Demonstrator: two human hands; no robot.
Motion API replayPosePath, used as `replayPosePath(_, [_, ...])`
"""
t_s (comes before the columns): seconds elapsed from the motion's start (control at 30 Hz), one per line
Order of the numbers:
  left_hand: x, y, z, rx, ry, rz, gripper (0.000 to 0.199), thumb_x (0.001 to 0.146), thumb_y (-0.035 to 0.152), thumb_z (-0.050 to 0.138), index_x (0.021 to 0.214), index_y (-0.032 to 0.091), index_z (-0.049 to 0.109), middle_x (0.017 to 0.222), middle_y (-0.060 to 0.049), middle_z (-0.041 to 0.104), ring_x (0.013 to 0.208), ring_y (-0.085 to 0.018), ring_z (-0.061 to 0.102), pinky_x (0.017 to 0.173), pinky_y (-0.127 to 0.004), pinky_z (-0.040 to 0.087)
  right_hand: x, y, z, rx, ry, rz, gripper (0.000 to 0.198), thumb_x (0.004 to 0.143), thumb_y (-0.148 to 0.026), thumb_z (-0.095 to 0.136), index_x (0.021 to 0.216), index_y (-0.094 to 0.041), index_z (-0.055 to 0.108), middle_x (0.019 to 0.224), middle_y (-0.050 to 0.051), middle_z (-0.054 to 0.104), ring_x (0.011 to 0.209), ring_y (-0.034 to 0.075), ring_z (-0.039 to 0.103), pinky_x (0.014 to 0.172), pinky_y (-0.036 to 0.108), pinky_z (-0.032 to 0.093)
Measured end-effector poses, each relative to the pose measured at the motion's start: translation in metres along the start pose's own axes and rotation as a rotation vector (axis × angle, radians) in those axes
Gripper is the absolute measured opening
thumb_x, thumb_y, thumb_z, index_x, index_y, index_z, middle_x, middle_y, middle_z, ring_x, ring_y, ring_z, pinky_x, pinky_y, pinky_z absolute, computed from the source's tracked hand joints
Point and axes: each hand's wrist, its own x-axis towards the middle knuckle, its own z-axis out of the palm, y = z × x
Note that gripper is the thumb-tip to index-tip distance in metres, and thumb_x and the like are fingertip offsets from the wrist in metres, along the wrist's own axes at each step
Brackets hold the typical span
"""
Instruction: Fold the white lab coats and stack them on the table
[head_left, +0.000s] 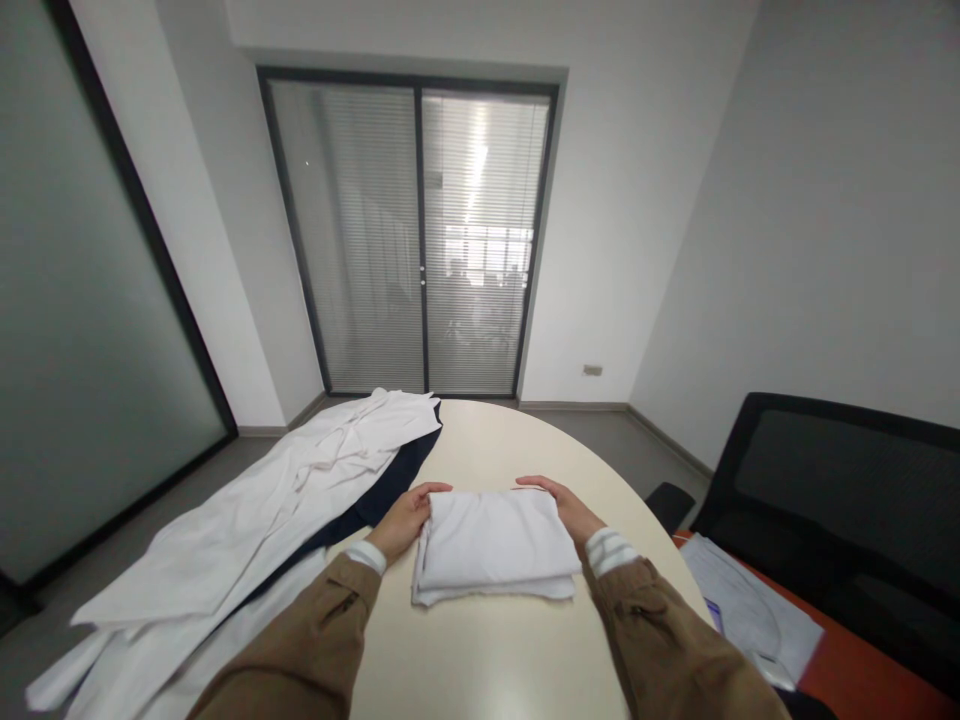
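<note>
A folded white cloth garment [493, 540] lies in front of me on the round cream table [487, 660], its layers showing along the near edge. My left hand [409, 518] grips its left side, with the fingers curled round the far left corner. On the opposite side, my right hand [564, 508] holds the far right corner, fingers along the back edge. Parts of both hands' fingers are hidden by the cloth. To the left of my left hand, unfolded white garments [277, 490] are heaped with a dark navy garment [397, 480] between them.
The heap hangs over the table's left edge. A black mesh-backed chair [840, 500] with an orange seat [855, 665] stands at the right, bearing a pale folded item [750, 600]. Beyond the table is a glass door with blinds [420, 240]; a wall socket [592, 370] is right of it.
</note>
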Motion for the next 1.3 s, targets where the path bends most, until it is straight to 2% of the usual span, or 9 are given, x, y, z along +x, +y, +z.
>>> replayPosePath(0.1, [-0.002,0.002,0.003,-0.072,0.052,-0.044,0.033,0.07,0.033,0.071,0.097,0.019,0.059,0.074,0.001,0.066,0.066,-0.015,0.06,0.059,-0.022,0.04,0.0,0.005,-0.004,-0.072,-0.043,-0.011,0.048,0.068,-0.042,0.08,0.11,-0.022,0.071,0.107,0.008,0.074,0.103,0.029,0.066,0.102,0.049,0.044])
replayPosePath(0.3, [-0.002,0.005,0.007,-0.224,0.074,-0.06,0.034,0.065,0.03,0.072,0.082,0.023,0.044,0.061,0.007,0.054,0.055,-0.012,0.054,0.053,-0.02,0.038,0.003,0.017,-0.004,0.053,-0.034,0.061,0.051,0.062,-0.039,0.083,0.109,-0.02,0.074,0.108,0.011,0.075,0.104,0.031,0.068,0.104,0.052,0.043])
replayPosePath(0.4, [0.0,0.004,0.007,-0.246,0.091,-0.028,0.033,0.063,0.022,0.068,0.074,0.023,0.037,0.064,0.006,0.058,0.06,-0.012,0.057,0.058,-0.02,0.041,0.004,0.018,-0.002,0.068,-0.011,0.066,0.05,0.063,-0.04,0.083,0.107,-0.019,0.075,0.108,0.012,0.074,0.106,0.032,0.067,0.104,0.053,0.043])
replayPosePath(0.47, [0.002,0.003,0.006,-0.23,0.096,0.007,0.031,0.064,0.02,0.065,0.071,0.022,0.036,0.079,0.001,0.068,0.071,-0.015,0.062,0.065,-0.022,0.044,0.003,0.016,-0.001,0.062,-0.005,0.061,0.048,0.063,-0.04,0.083,0.105,-0.018,0.076,0.108,0.013,0.074,0.107,0.033,0.067,0.104,0.053,0.043])
replayPosePath(0.6, [0.008,-0.001,0.001,0.033,0.174,0.146,0.019,0.072,0.025,0.065,0.079,0.021,0.048,0.11,-0.01,0.07,0.095,-0.021,0.065,0.08,-0.029,0.048,0.001,0.011,0.0,0.035,0.031,0.051,0.047,0.063,-0.04,0.084,0.103,-0.017,0.077,0.11,0.014,0.074,0.106,0.034,0.067,0.103,0.053,0.044])
replayPosePath(0.77, [0.007,-0.002,-0.007,0.261,0.279,0.231,0.022,0.068,0.017,0.068,0.09,0.019,0.063,0.102,-0.007,0.069,0.091,-0.021,0.064,0.086,-0.031,0.048,0.002,0.009,-0.002,-0.01,0.079,0.04,0.046,0.062,-0.044,0.083,0.1,-0.018,0.078,0.111,0.013,0.073,0.109,0.035,0.065,0.104,0.053,0.043])
replayPosePath(0.9, [0.001,0.003,-0.01,0.431,0.201,0.326,0.038,0.065,0.009,0.066,0.1,0.022,0.073,0.11,-0.006,0.07,0.105,-0.023,0.062,0.098,-0.032,0.045,0.004,0.012,-0.004,0.015,0.067,0.044,0.046,0.063,-0.042,0.083,0.103,-0.02,0.077,0.11,0.012,0.074,0.107,0.033,0.067,0.104,0.053,0.044])
replayPosePath(1.0, [0.0,0.007,-0.011,0.459,0.17,0.316,0.031,0.071,0.014,0.063,0.098,0.022,0.077,0.109,-0.007,0.073,0.109,-0.025,0.063,0.104,-0.034,0.042,0.004,0.014,-0.004,0.01,0.062,0.028,0.046,0.063,-0.041,0.084,0.103,-0.02,0.077,0.111,0.012,0.073,0.108,0.033,0.066,0.104,0.052,0.044])
replayPosePath(1.3, [0.006,0.008,-0.009,0.439,0.206,0.223,0.023,0.078,0.028,0.057,0.089,0.017,0.075,0.076,-0.005,0.072,0.083,-0.024,0.066,0.077,-0.03,0.049,0.009,0.022,-0.006,0.001,0.095,0.041,0.045,0.057,-0.041,0.087,0.094,-0.017,0.078,0.1,0.013,0.076,0.097,0.032,0.07,0.098,0.052,0.048])
